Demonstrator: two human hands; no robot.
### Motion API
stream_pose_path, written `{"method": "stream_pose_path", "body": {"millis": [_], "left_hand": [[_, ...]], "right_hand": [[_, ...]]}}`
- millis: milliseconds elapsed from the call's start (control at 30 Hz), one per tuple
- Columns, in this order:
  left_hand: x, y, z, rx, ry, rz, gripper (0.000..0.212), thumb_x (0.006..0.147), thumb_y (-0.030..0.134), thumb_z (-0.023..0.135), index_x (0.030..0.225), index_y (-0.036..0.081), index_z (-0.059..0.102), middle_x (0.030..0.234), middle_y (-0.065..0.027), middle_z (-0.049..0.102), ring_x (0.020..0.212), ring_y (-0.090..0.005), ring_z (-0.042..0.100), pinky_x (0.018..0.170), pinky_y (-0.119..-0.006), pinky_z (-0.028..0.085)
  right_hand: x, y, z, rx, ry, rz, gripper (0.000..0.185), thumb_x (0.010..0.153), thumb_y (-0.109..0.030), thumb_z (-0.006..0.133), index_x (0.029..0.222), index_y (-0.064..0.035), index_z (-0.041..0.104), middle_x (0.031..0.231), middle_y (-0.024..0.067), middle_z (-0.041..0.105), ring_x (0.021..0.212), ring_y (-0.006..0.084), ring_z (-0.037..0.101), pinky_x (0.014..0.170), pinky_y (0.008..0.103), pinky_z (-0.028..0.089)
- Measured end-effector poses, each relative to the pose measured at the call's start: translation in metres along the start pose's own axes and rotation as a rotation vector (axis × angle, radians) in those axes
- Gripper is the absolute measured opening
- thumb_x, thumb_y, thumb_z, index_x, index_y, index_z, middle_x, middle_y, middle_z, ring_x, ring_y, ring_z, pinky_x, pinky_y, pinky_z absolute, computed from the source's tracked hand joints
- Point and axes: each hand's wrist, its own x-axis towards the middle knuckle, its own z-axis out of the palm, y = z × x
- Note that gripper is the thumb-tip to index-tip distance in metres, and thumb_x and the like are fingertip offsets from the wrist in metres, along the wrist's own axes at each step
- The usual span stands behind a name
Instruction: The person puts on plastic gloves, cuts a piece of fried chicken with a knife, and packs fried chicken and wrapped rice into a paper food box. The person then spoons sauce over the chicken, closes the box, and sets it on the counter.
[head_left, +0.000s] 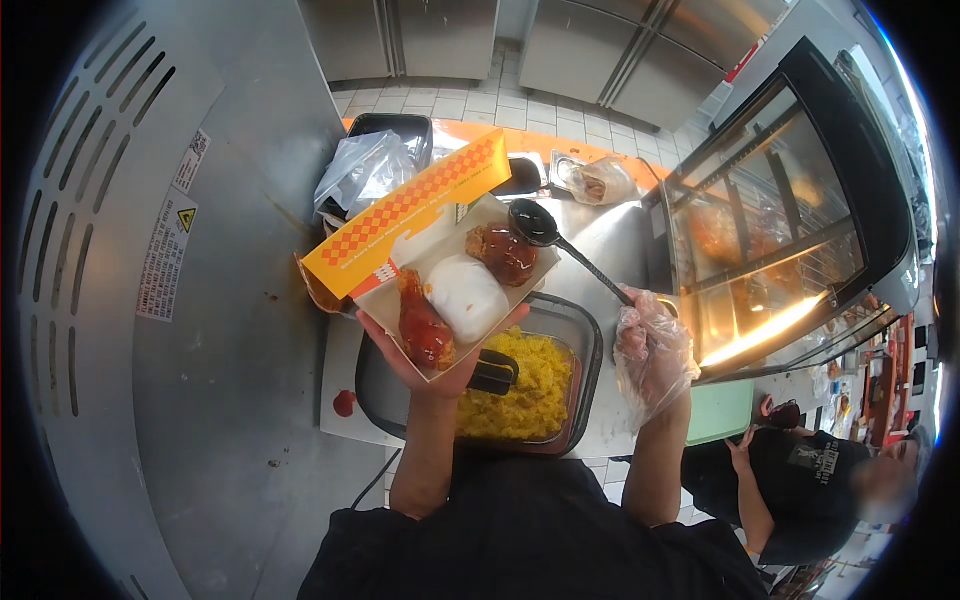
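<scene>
My bare left hand (442, 375) supports an open cardboard food box (390, 330) from below. Inside lie a sauced drumstick (426, 322), a white mound (466, 296), perhaps wrapped rice, and a second sauced piece of fried chicken (506, 255). My right hand (652, 345), in a clear plastic glove, grips the handle of a black ladle (534, 223). The bowl of the ladle is over the box's far right corner, by the second chicken piece, with dark sauce on it. Beneath the box, yellow rice (525, 386) fills a container, with a black handle above the rice.
A glass heated display case (772, 217) stands at right. Along the counter's far side are a black tub (397, 131), plastic bags (367, 169), metal pans (566, 169) and a wrapped item (598, 182). A metal cabinet (247, 262) borders the left. A co-worker (787, 487) is at lower right, beside a green tray (721, 411).
</scene>
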Motion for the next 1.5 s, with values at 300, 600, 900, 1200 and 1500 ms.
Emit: {"method": "stream_pose_path", "body": {"millis": [300,600,900,1200,1500], "left_hand": [[0.004,0.003,-0.020,0.009,-0.044,0.054,0.100,0.078,0.089,0.035,0.156,0.028,0.015,0.161,-0.0061,0.016,0.146,-0.0415,0.018,0.101,-0.084,0.019],[0.002,0.017,-0.027,0.075,-0.124,0.184,0.067,0.097,0.054,0.046,0.148,0.011,0.034,0.145,-0.0138,0.042,0.134,-0.0402,0.040,0.099,-0.079,0.032],[-0.045,0.043,-0.028,-0.172,0.008,0.119,0.066,0.098,0.049,0.047,0.149,0.011,0.032,0.149,-0.0172,0.037,0.137,-0.0416,0.035,0.103,-0.080,0.024],[-0.077,0.046,-0.003,0.070,-0.069,0.090,0.065,0.098,0.047,0.048,0.149,0.008,0.033,0.150,-0.0162,0.037,0.138,-0.0401,0.035,0.105,-0.076,0.023],[-0.077,0.028,-0.058,1.813,-0.215,0.739,0.119,0.065,0.022,0.093,0.151,-0.001,0.014,0.152,-0.0182,0.031,0.132,-0.0321,0.043,0.108,-0.042,0.044]], "right_hand": [[0.014,0.001,-0.001,0.532,-0.117,0.376,0.022,0.104,-0.015,0.046,0.117,0.0019,0.053,0.079,0.0023,0.055,0.056,0.0049,0.046,0.048,0.0171,0.041],[0.043,0.020,-0.016,0.693,-0.207,0.302,0.025,0.102,-0.006,0.047,0.124,0.0051,0.047,0.083,0.0034,0.055,0.060,0.0074,0.048,0.052,0.0193,0.043],[0.095,0.081,-0.006,0.037,-0.003,0.180,0.029,0.096,-0.015,0.059,0.116,0.0054,0.058,0.078,0.0058,0.062,0.060,0.0129,0.055,0.052,0.0195,0.045],[0.058,0.065,0.020,0.144,-0.026,0.099,0.046,0.095,-0.021,0.065,0.130,0.0045,0.051,0.107,0.0212,0.068,0.083,0.0222,0.068,0.077,0.0327,0.058],[-0.106,0.115,-0.137,-0.464,-0.087,0.158,0.030,0.097,-0.027,0.056,0.100,-0.0003,0.069,0.082,0.0067,0.072,0.072,0.0126,0.068,0.065,0.0280,0.055]]}}
